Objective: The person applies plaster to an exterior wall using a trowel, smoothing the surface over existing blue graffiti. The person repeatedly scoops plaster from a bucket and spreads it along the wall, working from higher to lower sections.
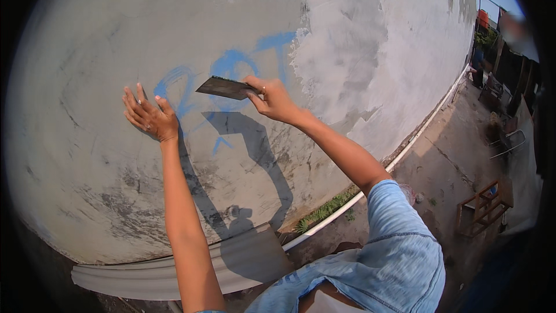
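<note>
A tall grey plastered wall (pixel 116 35) fills most of the view, with blue painted marks (pixel 236 61) across its middle. My left hand (pixel 152 117) rests against the wall just left of these marks, fingers spread and holding nothing. In my right hand (pixel 274 99) is a dark, flat scraper blade (pixel 225 88), pinched at its right end between thumb and fingers. The blade sits in front of the blue marks; whether its edge touches the wall I cannot tell. Whitish filler (pixel 359 40) with a ragged edge covers the wall to the right.
Along the wall's foot runs a white pipe (pixel 331 225), with green weeds (pixel 324 211) beside it. A corrugated sheet (pixel 249 252) leans low at the wall below my arms. On the ground at right stands a brown wooden stool (pixel 485 207), near a grey hanging cloth (pixel 524 162).
</note>
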`<state>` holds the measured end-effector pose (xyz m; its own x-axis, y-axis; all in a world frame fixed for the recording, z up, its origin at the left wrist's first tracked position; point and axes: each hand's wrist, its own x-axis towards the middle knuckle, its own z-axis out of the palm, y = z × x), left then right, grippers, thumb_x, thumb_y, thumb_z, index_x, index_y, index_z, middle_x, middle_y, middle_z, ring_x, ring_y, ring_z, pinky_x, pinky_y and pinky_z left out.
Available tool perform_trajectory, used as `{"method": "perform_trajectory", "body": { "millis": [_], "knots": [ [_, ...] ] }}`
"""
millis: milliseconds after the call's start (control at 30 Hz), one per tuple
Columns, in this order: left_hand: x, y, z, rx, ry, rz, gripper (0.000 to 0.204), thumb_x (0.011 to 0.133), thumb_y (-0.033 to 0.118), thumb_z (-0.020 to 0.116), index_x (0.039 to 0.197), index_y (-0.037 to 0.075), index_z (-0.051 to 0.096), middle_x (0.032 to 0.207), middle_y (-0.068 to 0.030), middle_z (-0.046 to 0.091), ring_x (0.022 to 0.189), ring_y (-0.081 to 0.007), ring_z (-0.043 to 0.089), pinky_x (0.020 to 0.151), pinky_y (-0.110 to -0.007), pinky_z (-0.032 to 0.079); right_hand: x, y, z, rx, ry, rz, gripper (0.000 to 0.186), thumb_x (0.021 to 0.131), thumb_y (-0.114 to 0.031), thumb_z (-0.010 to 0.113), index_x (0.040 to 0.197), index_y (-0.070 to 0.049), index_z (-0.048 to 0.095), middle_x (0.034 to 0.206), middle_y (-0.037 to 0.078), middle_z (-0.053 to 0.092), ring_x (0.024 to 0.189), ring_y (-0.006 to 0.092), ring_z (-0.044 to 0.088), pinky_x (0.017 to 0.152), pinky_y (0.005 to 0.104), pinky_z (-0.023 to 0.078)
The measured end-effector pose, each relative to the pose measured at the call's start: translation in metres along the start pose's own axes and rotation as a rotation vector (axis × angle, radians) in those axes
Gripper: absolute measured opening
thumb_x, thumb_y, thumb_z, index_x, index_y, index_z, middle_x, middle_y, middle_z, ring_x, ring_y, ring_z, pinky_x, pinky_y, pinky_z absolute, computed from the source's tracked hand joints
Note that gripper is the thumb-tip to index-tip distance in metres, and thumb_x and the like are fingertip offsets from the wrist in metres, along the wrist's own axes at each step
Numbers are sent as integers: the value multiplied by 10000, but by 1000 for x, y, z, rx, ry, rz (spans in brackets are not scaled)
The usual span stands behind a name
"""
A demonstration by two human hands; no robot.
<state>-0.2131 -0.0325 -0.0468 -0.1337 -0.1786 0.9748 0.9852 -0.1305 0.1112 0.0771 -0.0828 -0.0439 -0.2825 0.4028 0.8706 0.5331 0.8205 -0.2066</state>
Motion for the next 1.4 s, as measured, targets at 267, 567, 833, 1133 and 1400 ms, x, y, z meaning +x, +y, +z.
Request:
{"method": "perform_trajectory", "body": {
  "millis": [267, 567, 833, 1133, 1400],
  "knots": [
    [2, 8, 0, -42, 61, 64, 469, 961, 373, 389, 1373, 172, 484, 1480, -62, 388, 1379, -283, 346, 1143, -521, 207, -44, 37, -2, 100, 380, 407, 307, 867, -198, 711, 730, 23, 547, 519, 122, 481, 480, 110, 375, 441, 327, 328],
    [-23, -1, -24, 43, -177, 133, 451, 997, 377, 406, 1368, 139, 499, 1427, -85, 444, 1354, -281, 375, 1096, -524, 279, -537, -15, 5, -98, -620, 1384, 313, 834, -277, 663, 1076, -78, 654, 931, 214, 679, 935, 385, 658, 809, 491, 515],
    [-256, 53, -238, -28, -1260, -367, 187, 820, 203, 692, 876, 31, 645, 785, -110, 701, 756, -288, 667, 734, -384, 492, -956, -177, -362, -441, 598, 2605, 282, 890, -169, 539, 739, 46, 639, 660, 161, 634, 521, 233, 571, 496, 416, 429],
    [-525, 241, -581, -589, -2670, 516, 375, 833, 351, 596, 926, 13, 729, 879, -231, 699, 921, -331, 685, 779, -440, 515, -978, -183, -478, -563, 55, 2469, 335, 918, -233, 598, 867, 96, 638, 736, 166, 670, 617, 254, 644, 598, 418, 490],
    [-519, 379, -516, -145, -2538, -548, 362, 895, 305, 558, 1072, 1, 645, 914, -199, 699, 918, -307, 677, 792, -411, 494, -934, -134, -455, -559, -104, 2302, 325, 857, -181, 639, 1076, 59, 624, 927, 265, 667, 921, 405, 654, 805, 488, 489]
  ]
}}
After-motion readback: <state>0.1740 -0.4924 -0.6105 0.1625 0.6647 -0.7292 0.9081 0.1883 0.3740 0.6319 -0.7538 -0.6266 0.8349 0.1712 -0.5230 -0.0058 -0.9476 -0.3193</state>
